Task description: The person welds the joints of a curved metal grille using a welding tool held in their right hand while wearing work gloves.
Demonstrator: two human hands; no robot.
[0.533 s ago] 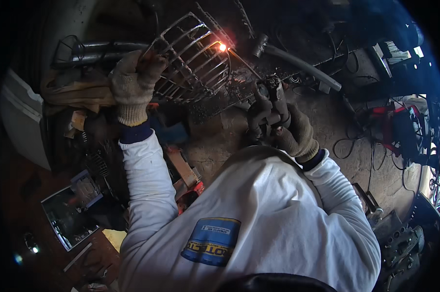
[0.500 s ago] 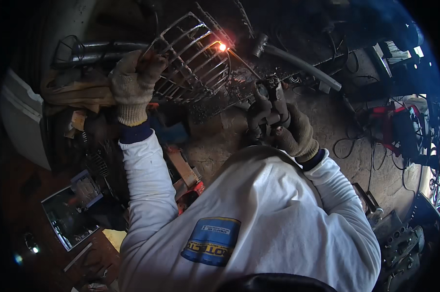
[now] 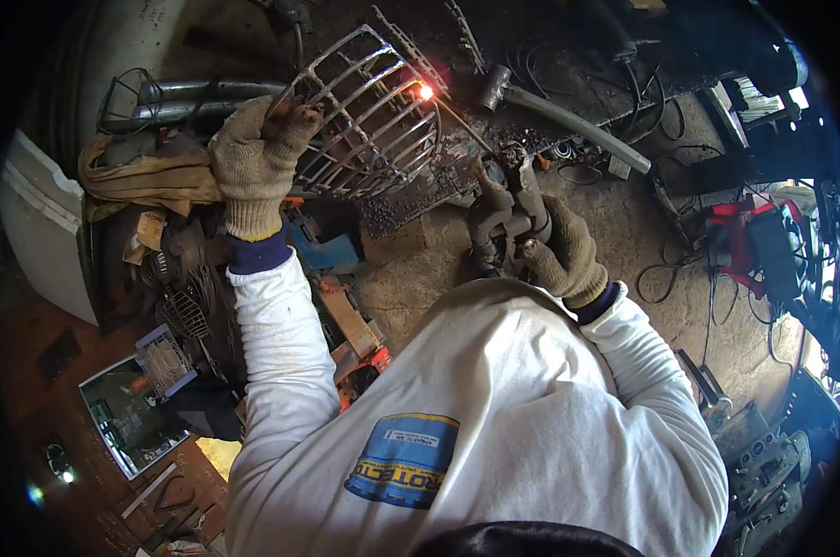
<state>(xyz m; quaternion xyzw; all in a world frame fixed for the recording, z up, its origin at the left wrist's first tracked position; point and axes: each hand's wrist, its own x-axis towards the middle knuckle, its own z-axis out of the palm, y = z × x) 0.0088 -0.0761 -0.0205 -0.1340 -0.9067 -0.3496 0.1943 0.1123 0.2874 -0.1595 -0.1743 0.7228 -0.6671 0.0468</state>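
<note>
A welded metal bar grate (image 3: 360,121), basket-like in shape, lies over the dark workbench. My left hand (image 3: 258,162), in a knit glove, is closed around its left edge. My gloved right hand (image 3: 564,251) grips a worn welding electrode holder (image 3: 508,209) close in front of my body. From its jaws a thin welding rod (image 3: 468,128) slants up and left to the grate's right side. A small glowing arc (image 3: 426,93) burns at the rod's tip, against the bars.
Right of the arc, a hammer (image 3: 568,123) lies across the bench edge. Metal tubes (image 3: 206,90) and a tan cloth (image 3: 142,181) are at left. Cables (image 3: 661,278) trail over the floor near a red-and-black machine (image 3: 754,237). A framed glass pane (image 3: 128,418) is at lower left.
The scene looks brighter and the arc's glow has shrunk a little. Both hands, the grate and the electrode holder stay almost where they were.
</note>
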